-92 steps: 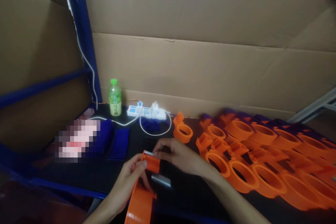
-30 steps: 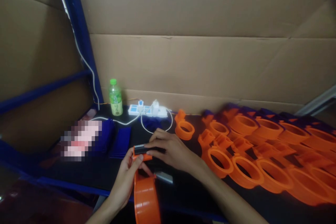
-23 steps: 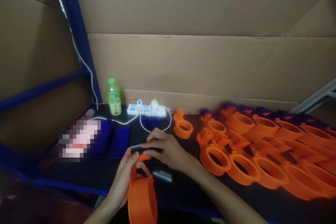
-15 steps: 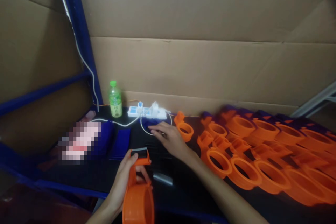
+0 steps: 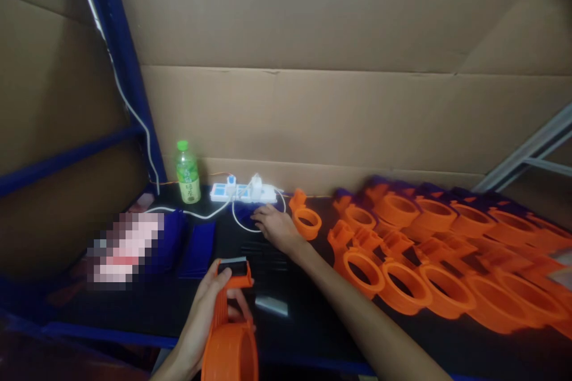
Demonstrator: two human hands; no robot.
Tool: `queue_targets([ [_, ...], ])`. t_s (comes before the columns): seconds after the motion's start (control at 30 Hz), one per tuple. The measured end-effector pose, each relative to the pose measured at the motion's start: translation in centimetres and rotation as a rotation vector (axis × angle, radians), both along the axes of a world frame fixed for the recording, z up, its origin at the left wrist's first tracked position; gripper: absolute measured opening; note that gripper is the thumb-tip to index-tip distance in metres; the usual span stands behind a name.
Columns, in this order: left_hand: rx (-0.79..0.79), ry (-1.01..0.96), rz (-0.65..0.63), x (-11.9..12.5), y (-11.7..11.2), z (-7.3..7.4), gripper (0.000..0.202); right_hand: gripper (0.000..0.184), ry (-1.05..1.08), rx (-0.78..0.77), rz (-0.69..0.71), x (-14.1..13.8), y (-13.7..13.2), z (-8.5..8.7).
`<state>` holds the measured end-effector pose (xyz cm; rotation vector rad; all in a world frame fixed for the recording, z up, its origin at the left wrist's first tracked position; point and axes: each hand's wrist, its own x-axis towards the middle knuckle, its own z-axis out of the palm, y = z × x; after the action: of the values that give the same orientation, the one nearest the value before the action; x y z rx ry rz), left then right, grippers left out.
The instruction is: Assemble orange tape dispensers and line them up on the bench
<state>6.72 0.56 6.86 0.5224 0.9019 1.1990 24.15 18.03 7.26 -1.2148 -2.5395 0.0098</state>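
Note:
My left hand point(image 5: 203, 318) grips an orange plastic tape-dispenser part point(image 5: 230, 333) near the table's front edge, ring end toward me; a dark toothed blade strip point(image 5: 233, 264) sits on its far end. My right hand point(image 5: 276, 227) reaches out across the black table top point(image 5: 308, 321) and rests, fingers bent down, on dark blue pieces point(image 5: 250, 212) inside a loop of white cable. Whether those fingers hold anything is not visible. A single orange ring part point(image 5: 305, 218) lies just right of that hand.
Several orange ring parts point(image 5: 402, 250) cover the table's right half. A white power strip point(image 5: 243, 191) and a green bottle point(image 5: 187, 172) stand at the back by the cardboard wall. Flat blue pieces point(image 5: 196, 242) lie to the left. A small shiny metal plate point(image 5: 271, 305) lies near the front. A blue rack post point(image 5: 118, 65) rises at left.
My right hand left the blade end of the orange part and moved away to the back, onto the blue pieces by the cable. My left hand keeps the orange part, now lower.

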Motion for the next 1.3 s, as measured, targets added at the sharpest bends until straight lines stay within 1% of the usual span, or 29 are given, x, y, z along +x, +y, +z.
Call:
queue_targets([
  [0.13,0.044,0.003,-0.01,0.0,-0.2,0.7,0.035,0.014,0.054,-0.017,-0.013,-0.2,-0.2,-0.1],
  [0.2,0.046,0.001,-0.011,0.0,-0.2,0.8,0.033,0.012,0.108,-0.027,-0.027,-0.2,-0.2,0.0],
  [0.3,0.015,-0.003,-0.003,0.0,-0.1,0.6,0.036,0.015,0.228,-0.046,-0.061,0.0,-0.2,0.5],
  [0.4,-0.001,0.008,0.02,0.0,0.0,0.3,0.044,0.019,0.375,-0.09,-0.08,0.1,-0.5,1.1],
  [0.5,-0.008,-0.011,0.03,0.1,0.0,0.3,0.048,0.025,0.503,-0.162,-0.025,0.0,-2.0,1.7],
  [0.6,-0.016,-0.044,0.053,0.3,-0.1,0.7,0.043,0.032,0.587,-0.22,0.056,-0.3,-4.4,2.3],
  [0.67,-0.02,-0.081,0.094,0.4,0.0,0.9,0.039,0.032,0.627,-0.23,0.094,-0.5,-6.1,2.6],
  [0.73,-0.002,-0.107,0.13,0.6,0.1,0.6,0.035,0.028,0.655,-0.224,0.116,-0.7,-7.5,2.8],
  [0.8,0.033,-0.109,0.141,0.6,0.2,0.2,0.032,0.022,0.664,-0.183,0.146,-0.8,-8.6,2.9],
  [0.9,0.07,-0.109,0.14,0.5,0.4,-0.6,0.031,0.016,0.601,-0.005,0.277,-1.0,-9.9,2.6],
  [0.97,0.073,-0.133,0.143,0.4,0.4,-0.9,0.032,0.017,0.519,0.121,0.36,-1.2,-10.4,2.3],
  [1.03,0.067,-0.159,0.155,0.4,0.3,-1.0,0.032,0.019,0.437,0.186,0.38,-1.3,-10.7,2.0],
  [1.13,0.039,-0.164,0.157,0.3,0.3,-1.1,0.035,0.018,0.371,0.21,0.376,-1.3,-10.8,1.6],
  [1.3,0.037,-0.174,0.141,0.2,0.3,-1.0,0.039,0.017,0.396,0.19,0.385,-1.2,-10.8,1.5],
])
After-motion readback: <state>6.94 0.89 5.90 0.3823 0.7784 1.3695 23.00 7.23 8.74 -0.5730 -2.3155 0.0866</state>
